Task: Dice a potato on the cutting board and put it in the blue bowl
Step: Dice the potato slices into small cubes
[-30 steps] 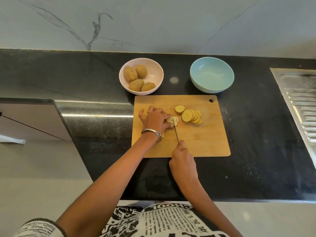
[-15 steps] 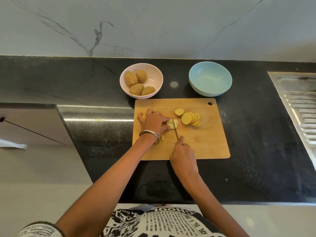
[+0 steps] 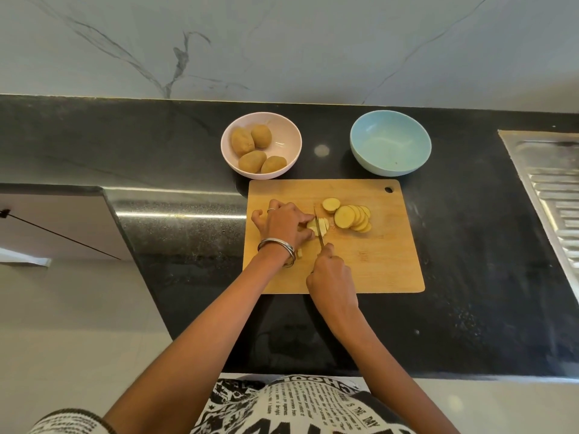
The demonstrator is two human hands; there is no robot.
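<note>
— Black stone worktop [image 3: 470, 277] under a pale marbled wall, and the board [image 3: 385, 264] set square in front of her so both arms reach it

— Why's the left hand [image 3: 286, 225] bunched like that?

— It's pinning the potato [image 3: 319, 227], fingers curled over it and tucked back from the blade, I'd guess to keep them safe. The right hand [image 3: 332, 275] is wrapped round the knife [image 3: 319, 228], which stands in the potato right at those fingertips

— And the slices [image 3: 352, 217]?

— Fanned out to the right of the cut, out of the way, one small bit by her left wrist. None diced yet, I'd say

— The blue bowl [image 3: 363, 142]?

— Behind the board's right end, nothing in it; the path looks open. A pink bowl [image 3: 289, 136] with four whole potatoes sits behind the left end, a steel drainer [image 3: 551, 195] far right
</note>
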